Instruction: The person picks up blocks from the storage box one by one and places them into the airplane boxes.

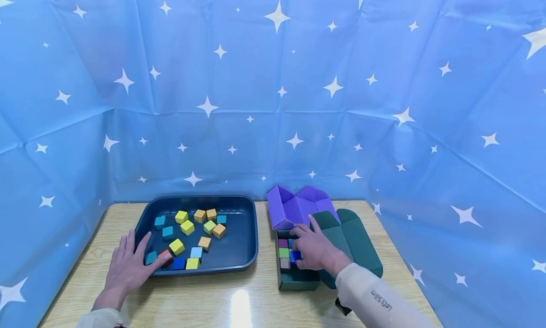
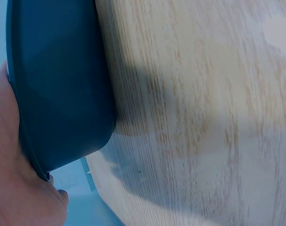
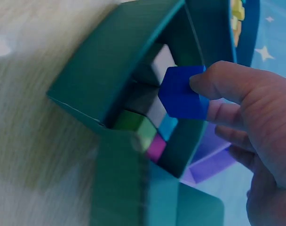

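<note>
My right hand [image 1: 316,250] pinches a blue cube [image 3: 180,94] between thumb and fingers over the open dark green box [image 3: 110,70]. Inside that box are several cubes, among them a green cube [image 1: 284,252], a purple cube [image 1: 283,243] and a grey cube [image 1: 285,263]. My left hand [image 1: 128,264] rests on the left rim of the dark blue tray [image 1: 239,214], fingers extended and spread. Its thumb lies over the near left corner, right at a red cube [image 1: 165,258]. A teal cube [image 1: 151,257] sits between thumb and forefinger in the head view.
Loose yellow, orange, teal and blue cubes are scattered in the tray, such as a yellow cube [image 1: 177,246]. Behind the green box stands an open purple box [image 1: 283,209]. The green lid [image 1: 358,242] lies folded out to the right. A blue starred cloth [image 1: 256,81] encloses the wooden table [image 1: 204,299].
</note>
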Motion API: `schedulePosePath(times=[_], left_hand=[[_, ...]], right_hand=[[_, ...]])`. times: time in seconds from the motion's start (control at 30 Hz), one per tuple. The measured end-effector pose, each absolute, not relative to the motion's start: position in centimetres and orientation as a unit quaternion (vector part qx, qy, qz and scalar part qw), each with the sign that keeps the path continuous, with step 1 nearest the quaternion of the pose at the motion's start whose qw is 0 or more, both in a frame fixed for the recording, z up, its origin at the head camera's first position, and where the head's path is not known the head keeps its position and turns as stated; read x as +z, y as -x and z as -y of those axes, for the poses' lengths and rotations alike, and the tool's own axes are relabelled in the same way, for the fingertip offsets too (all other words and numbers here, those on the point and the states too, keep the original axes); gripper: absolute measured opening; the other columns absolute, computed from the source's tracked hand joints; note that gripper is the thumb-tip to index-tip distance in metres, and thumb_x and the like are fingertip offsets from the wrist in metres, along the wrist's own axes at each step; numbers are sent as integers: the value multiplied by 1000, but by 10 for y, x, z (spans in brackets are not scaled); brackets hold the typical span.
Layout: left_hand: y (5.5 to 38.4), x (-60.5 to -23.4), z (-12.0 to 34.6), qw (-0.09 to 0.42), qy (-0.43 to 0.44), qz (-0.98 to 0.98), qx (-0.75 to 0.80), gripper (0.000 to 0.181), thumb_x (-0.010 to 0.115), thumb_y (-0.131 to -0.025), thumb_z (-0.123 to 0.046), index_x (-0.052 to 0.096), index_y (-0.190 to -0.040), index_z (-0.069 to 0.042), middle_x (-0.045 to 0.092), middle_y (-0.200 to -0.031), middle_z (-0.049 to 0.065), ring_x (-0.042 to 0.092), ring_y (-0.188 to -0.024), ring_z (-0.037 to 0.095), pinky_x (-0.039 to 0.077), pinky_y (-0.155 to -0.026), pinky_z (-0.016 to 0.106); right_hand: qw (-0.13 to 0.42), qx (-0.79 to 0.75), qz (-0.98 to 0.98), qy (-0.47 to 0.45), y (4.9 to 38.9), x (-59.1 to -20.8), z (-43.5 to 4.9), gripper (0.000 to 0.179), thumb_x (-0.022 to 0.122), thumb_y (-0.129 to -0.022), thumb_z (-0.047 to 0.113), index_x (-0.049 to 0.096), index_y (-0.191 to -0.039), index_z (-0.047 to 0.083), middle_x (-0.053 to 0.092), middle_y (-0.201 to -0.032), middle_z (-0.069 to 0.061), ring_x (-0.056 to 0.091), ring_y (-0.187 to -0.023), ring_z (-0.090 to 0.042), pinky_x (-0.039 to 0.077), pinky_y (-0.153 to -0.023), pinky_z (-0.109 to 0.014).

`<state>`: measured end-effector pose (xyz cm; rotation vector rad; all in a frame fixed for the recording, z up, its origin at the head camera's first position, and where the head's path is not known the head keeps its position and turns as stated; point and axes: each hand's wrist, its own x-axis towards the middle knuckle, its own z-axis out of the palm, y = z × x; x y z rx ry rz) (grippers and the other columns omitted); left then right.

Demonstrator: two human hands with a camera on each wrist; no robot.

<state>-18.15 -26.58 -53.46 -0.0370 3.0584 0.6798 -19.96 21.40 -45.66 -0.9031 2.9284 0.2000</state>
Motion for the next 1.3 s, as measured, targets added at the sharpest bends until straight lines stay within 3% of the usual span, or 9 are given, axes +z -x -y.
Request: schedulePosePath(times=[0.5,1.03,1.3], left_hand=[[181,-535,266,1,8,-976,220,104,51,-86,-72,22,-151,4,-5,-156,38,-7,-142,59,1,-110,75],[180,-534,265,-1,11,-975,222,105,51,-86,-72,23,-151,5,-5,-156,38,-8,-142,59,2,-110,76],[180,-534,265,-1,11,-975,224,105,51,-86,-72,22,-151,5,-5,-156,39,-8,-142,59,1,-110,76]], right_hand=[[29,98,-946,306,199,-483,-217,20,78,-76,42,68,-81,26,57,-135,-2,45,-134,-26,15,-117,-68],[-1,129,-944,303,195,-500,-222,24,79,-75,44,68,-84,25,56,-137,-3,44,-137,-28,17,-118,-66],[-41,146,-940,307,194,-507,-224,28,79,-75,45,70,-91,23,56,-137,-4,43,-137,-29,17,-118,-66]])
